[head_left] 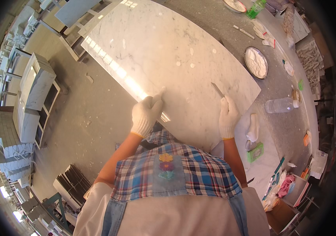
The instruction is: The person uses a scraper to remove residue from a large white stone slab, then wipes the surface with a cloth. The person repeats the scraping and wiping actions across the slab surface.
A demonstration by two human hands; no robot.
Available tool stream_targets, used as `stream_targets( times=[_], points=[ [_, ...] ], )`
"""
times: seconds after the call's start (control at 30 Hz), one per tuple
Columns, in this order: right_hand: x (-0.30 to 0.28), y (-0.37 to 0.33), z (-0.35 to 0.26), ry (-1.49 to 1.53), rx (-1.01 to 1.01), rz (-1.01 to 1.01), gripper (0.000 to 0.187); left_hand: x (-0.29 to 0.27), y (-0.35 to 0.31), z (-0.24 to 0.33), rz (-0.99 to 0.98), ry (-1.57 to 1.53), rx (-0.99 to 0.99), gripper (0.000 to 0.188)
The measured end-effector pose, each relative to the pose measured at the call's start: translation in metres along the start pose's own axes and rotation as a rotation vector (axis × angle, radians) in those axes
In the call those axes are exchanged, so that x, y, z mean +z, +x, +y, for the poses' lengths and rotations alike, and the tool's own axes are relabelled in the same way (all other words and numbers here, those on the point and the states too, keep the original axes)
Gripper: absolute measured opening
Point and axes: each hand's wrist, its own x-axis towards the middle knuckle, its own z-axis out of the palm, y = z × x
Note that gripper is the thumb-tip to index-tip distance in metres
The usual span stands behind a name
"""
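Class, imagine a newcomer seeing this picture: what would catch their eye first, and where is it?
Most likely the big, pale, grey-veined slab filling the upper middle, with a bright streak of reflected light along its left edge. Next, the two white-gloved hands: the left hand at that edge, the right hand over the slab's right part, holding a thin blade. Then the colourful plaid cloth on the wearer's chest, lower centre.

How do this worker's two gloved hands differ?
The right hand holds a thin blade; the left hand shows no tool. The left hand is at the left edge of the pale slab; the right hand is nearer its right edge. Both wear whitish gloves.
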Motion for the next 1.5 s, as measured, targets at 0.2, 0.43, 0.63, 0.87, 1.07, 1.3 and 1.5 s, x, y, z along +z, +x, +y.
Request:
stream_targets(
  times=[0.2,0.43,0.63,0.87,1.07,1.3,1.5],
  points=[
    [-0.002,0.0,-0.001,0.008,0.057,-0.054,0.029,-0.002,0.003,0.001,-0.041,0.049,-0.043,0.044],
    [-0.001,-0.001,0.0,0.018,-0.004,-0.021,0.025,0.0,0.004,-0.002,-0.023,0.05,-0.004,0.042],
    [0.001,0.0,0.003,0.026,-0.02,-0.009,0.023,-0.003,0.002,0.004,-0.029,0.012,-0.035,0.04],
    [0.003,-0.003,0.012,0.007,-0.012,-0.021,0.026,-0.019,-0.019,-0.002,0.012,-0.287,-0.172,0.039],
    [0.005,-0.004,0.016,0.044,0.009,-0.046,0.033,-0.031,-0.024,-0.034,0.206,-0.242,-0.199,0.035],
    [0.002,-0.001,0.012,0.045,0.044,-0.059,0.029,-0.032,-0.017,-0.049,0.223,-0.109,-0.198,0.035],
    [0.003,0.0,0.011,0.017,-0.02,-0.03,0.027,-0.034,-0.018,-0.045,0.212,-0.11,-0.221,0.034]
  ],
)
